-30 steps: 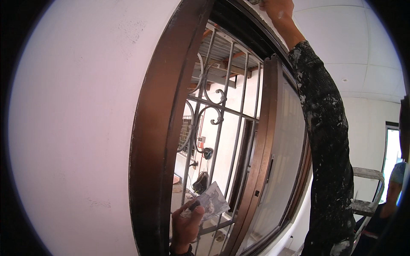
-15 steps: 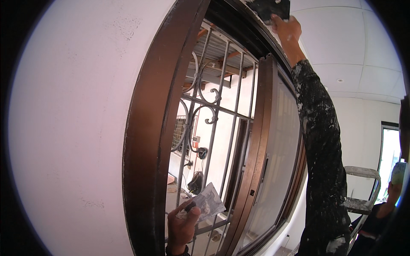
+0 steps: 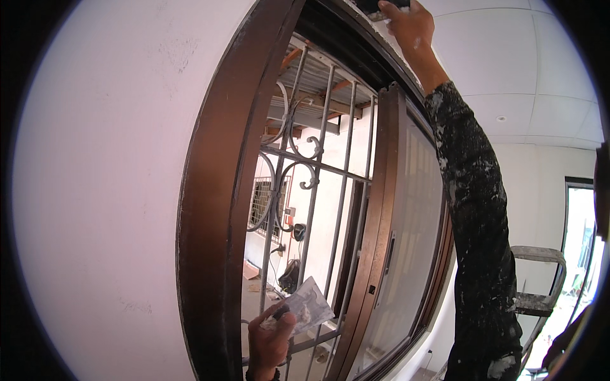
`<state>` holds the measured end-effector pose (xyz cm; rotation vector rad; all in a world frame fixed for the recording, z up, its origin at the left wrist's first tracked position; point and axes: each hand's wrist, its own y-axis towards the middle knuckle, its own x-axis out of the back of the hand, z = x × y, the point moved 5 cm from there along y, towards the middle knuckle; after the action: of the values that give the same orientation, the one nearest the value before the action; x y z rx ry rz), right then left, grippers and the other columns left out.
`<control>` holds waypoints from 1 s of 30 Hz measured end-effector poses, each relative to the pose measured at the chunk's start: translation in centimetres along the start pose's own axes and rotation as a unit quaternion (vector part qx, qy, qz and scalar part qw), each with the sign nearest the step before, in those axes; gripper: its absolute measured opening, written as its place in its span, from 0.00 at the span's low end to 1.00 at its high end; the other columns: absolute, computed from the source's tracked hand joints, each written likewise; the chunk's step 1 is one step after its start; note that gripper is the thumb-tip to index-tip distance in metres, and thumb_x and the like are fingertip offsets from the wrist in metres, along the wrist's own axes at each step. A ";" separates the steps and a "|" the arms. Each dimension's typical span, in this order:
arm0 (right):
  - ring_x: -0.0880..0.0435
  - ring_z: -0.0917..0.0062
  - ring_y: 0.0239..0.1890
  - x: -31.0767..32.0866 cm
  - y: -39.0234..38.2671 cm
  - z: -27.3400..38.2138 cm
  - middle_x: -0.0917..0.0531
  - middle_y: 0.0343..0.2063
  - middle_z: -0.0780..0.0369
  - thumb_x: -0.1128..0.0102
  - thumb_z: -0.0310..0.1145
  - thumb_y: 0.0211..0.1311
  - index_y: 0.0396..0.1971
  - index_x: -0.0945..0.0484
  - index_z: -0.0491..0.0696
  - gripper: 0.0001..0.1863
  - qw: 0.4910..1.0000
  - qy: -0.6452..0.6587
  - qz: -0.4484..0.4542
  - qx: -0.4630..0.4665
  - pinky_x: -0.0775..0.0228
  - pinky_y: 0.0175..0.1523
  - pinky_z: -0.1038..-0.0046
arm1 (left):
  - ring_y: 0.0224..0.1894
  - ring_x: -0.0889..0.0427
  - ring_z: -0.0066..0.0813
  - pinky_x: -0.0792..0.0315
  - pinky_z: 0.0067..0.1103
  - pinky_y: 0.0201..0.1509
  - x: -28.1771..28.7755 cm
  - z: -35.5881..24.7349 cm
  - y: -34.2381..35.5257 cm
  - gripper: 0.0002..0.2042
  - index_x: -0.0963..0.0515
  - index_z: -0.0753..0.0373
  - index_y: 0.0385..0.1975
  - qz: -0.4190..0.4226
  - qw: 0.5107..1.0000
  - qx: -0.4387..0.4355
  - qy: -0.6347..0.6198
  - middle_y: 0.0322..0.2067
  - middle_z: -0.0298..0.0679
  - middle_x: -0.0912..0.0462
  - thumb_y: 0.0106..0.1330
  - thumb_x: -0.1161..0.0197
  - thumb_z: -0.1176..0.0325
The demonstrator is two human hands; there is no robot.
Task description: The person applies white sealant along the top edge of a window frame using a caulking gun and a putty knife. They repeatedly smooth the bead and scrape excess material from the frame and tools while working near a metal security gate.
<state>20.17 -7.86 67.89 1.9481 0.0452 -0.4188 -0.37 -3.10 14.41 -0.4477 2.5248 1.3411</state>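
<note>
My left hand (image 3: pixel 270 340), at the lower middle, grips a flat silver scraper (image 3: pixel 310 303) smeared with grey-white putty, in front of the window's metal grille (image 3: pixel 327 159). My right hand (image 3: pixel 410 32) is raised to the top edge of the brown window frame (image 3: pixel 219 209), closed on a dark flat scraper (image 3: pixel 394 7) that is partly cut off at the picture's top. Its forearm, in a black putty-spattered sleeve, runs up beside the sliding glass panel (image 3: pixel 413 228). White wall (image 3: pixel 101 190) borders the frame on the left.
A putty-stained metal stepladder (image 3: pixel 534 303) stands behind my right arm. A bright glazed opening (image 3: pixel 581 235) is at the far right, with a dark shape, apparently part of another person (image 3: pixel 565 346), at the lower edge. A white panelled ceiling (image 3: pixel 502 51) is overhead.
My right hand dropped slightly, bringing its dark scraper into view, then rose up and left. My left hand stays about the same. The co-worker at the right has moved mostly out of sight.
</note>
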 end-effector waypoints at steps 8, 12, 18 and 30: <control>0.16 0.66 0.29 -1.6 0.2 3.2 0.14 0.24 0.55 0.32 0.37 0.56 0.36 0.19 0.38 0.16 0.998 -0.045 0.000 0.054 0.26 0.38 0.64 | 0.34 0.23 0.18 0.29 0.17 0.37 0.1 0.0 0.0 0.22 0.21 0.74 0.51 0.005 1.000 0.018 0.009 0.33 0.35 0.17 0.69 0.34 0.58; 0.14 0.56 0.37 -0.9 0.4 1.9 0.13 0.27 0.51 0.32 0.41 0.54 0.35 0.18 0.38 0.19 0.986 -0.151 -0.044 0.052 0.26 0.46 0.60 | 0.32 0.25 0.16 0.31 0.16 0.35 0.1 0.1 -0.1 0.23 0.21 0.74 0.51 0.001 1.000 0.029 -0.010 0.31 0.33 0.18 0.68 0.33 0.58; 0.14 0.57 0.36 0.9 -0.5 -1.1 0.13 0.28 0.51 0.30 0.40 0.54 0.34 0.18 0.39 0.18 0.985 -0.164 -0.046 0.001 0.26 0.46 0.60 | 0.32 0.26 0.16 0.33 0.15 0.35 0.0 0.1 -0.1 0.24 0.21 0.74 0.51 0.006 0.999 0.029 -0.015 0.31 0.32 0.18 0.68 0.33 0.56; 0.15 0.55 0.44 7.0 -1.4 -12.9 0.13 0.36 0.51 0.27 0.53 0.48 0.39 0.16 0.44 0.28 0.974 -0.205 -0.035 -0.089 0.27 0.51 0.60 | 0.32 0.27 0.15 0.33 0.16 0.35 -0.1 0.4 0.0 0.22 0.21 0.74 0.47 0.012 0.999 0.020 -0.028 0.30 0.31 0.20 0.69 0.34 0.57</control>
<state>29.90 3.21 68.95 1.6558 -0.1124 -0.8292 -0.26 -2.77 14.18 -0.3676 2.5152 1.2901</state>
